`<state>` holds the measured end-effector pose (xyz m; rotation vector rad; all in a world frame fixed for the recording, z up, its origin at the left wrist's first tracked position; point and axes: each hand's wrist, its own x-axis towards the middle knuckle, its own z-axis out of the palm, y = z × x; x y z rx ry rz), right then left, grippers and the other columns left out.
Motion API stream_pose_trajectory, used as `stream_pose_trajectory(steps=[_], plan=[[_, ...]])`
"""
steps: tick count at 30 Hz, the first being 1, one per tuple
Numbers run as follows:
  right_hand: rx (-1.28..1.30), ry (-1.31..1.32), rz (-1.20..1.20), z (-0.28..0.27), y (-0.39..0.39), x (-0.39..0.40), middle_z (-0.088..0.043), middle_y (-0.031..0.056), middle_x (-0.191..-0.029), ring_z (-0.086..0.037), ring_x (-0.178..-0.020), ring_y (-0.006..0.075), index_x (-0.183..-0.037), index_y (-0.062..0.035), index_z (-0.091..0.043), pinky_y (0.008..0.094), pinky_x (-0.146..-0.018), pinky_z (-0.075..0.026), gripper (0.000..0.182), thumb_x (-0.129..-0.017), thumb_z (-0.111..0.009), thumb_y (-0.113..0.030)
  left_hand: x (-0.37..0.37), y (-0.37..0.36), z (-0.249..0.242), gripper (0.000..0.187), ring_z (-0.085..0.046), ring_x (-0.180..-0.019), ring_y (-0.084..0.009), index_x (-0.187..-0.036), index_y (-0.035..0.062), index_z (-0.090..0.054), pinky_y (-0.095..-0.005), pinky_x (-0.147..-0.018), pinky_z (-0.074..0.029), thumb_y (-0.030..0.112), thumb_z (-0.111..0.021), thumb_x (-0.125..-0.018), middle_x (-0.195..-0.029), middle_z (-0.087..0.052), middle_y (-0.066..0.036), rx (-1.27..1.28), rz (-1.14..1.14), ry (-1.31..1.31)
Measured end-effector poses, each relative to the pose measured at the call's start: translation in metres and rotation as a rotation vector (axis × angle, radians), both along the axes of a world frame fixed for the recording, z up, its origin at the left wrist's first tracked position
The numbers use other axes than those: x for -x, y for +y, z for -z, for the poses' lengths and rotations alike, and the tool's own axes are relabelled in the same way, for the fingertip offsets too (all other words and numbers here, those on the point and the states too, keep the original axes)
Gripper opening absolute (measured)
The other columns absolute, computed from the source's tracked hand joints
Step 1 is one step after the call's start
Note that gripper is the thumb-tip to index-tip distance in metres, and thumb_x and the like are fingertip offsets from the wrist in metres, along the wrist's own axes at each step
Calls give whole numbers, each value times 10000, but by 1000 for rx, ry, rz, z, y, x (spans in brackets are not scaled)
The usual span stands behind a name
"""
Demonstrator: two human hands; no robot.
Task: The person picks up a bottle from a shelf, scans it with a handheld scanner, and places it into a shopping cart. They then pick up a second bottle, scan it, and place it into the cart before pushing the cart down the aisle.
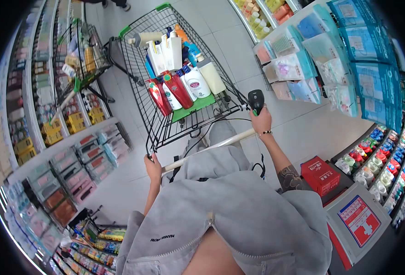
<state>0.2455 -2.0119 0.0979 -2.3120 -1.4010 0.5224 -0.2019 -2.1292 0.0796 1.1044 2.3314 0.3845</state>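
Observation:
Ahead of me stands a shopping cart with a black wire basket and green corners. Its pale push bar crosses in front of my body. My left hand is closed around the cart's frame at the left end of the bar. A black handheld barcode scanner is gripped in my right hand, beside the cart's near right corner. In the basket are red bottles, white bottles, a cream-coloured bottle and several others, standing or leaning together.
Another cart with goods is on the left, beside long stocked shelves. Packaged bags hang at the right. A red box and a screen stand near my right side. A person's feet show at the top.

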Motion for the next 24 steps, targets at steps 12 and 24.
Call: stream_pose_trajectory(steps=[12, 24], plan=[[-3, -71, -58, -13, 175, -43, -613, 205, -902, -620, -799, 380, -1099, 22, -499, 457, -695, -511, 506, -739, -659, -294, -33, 138, 17, 297, -604, -441, -238, -915, -6, -457, -360, -416, -463, 262, -351, -987, -698, -656, -134, -65, -37, -152], [2, -54, -36, -47, 363, -62, -597, 191, -1001, -611, -896, 367, -1086, -15, -499, 450, -743, -510, 527, -756, -661, -392, -51, 318, 19, 287, -618, -504, -204, -909, 20, -472, -324, -390, -449, 280, -372, -980, -747, -614, -113, -126, -236, -454]])
